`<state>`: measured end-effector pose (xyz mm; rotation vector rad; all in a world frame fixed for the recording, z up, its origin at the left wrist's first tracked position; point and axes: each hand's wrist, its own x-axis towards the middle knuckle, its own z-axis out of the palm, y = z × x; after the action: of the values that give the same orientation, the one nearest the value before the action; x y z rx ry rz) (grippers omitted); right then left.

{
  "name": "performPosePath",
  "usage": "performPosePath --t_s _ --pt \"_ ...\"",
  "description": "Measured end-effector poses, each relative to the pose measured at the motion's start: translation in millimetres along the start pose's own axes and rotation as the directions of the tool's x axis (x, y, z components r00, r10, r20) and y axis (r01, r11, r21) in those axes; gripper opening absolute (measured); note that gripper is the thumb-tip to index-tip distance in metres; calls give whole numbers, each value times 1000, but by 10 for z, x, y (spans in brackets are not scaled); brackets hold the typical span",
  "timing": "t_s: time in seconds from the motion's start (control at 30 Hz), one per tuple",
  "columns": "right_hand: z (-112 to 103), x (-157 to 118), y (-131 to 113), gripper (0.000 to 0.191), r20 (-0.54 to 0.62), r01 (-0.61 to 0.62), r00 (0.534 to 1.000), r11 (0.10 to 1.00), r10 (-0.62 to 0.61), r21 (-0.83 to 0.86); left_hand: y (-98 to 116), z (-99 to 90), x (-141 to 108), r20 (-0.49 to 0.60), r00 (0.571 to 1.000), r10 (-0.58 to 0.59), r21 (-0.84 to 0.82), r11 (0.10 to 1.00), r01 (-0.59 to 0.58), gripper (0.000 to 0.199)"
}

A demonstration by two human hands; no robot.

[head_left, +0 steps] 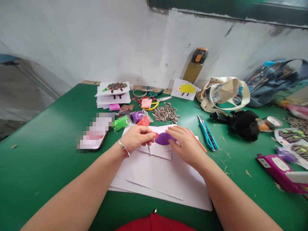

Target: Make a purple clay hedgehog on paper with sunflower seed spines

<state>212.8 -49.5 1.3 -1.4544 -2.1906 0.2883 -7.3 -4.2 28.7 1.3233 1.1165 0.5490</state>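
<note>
My left hand (139,138) pinches a small red piece of clay (156,135) between thumb and fingers, at the left end of a flat purple oval (163,139). The oval lies on a white paper piece (160,152) on top of larger white sheets (154,175). My right hand (184,142) is at the oval's right end, its fingers apart and resting over the oval and paper. An orange stick (197,141) lies beyond my right hand.
Bagged green clay (121,123), red clay (145,121) and sunflower seeds (166,113) lie behind the paper. A phone (96,131) is at left; a teal cutter (207,133) is at right. Scissors (165,99), a bottle (194,65) and bags (223,93) stand or lie farther back.
</note>
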Motion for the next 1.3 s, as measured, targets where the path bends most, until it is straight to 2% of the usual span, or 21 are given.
performPosePath --t_s 0.1,0.3,0.4,0.5,0.6,0.67,0.8,1.1,1.23,1.3 --pt "56 -18 -57 44 93 67 994 996 -61 -61 -17 -1 7 -4 1000 3 -24 1000 -3 29" --pt "115 -37 -107 41 151 -6 988 994 23 -113 -30 14 24 -12 999 -34 -42 999 33 34" --pt "113 -42 -102 38 107 -49 992 991 63 -128 -29 27 29 -18 998 -56 -47 997 56 35" --pt "100 -42 -131 31 -7 -62 998 994 62 -86 -33 50 29 0 998 -66 -54 996 66 35" --pt "87 -35 -209 21 -123 -2 992 1000 3 15 -40 82 21 44 997 -68 -66 995 71 36" --pt "90 -29 -268 17 -153 39 988 997 -29 61 -44 105 14 71 995 -73 -80 994 79 37" --pt "121 -21 -326 15 -165 77 984 995 -66 60 -54 131 6 122 989 -87 -116 988 102 43" --pt "155 -19 -322 21 -107 96 989 994 -101 -51 -56 100 -10 194 966 -168 -203 957 207 60" --pt "184 20 -275 25 -159 58 986 998 -53 22 -28 65 -31 209 961 -179 -198 955 221 61" --pt "209 43 -232 23 -182 23 983 995 -5 98 -7 25 -41 178 970 -166 -146 970 193 58"
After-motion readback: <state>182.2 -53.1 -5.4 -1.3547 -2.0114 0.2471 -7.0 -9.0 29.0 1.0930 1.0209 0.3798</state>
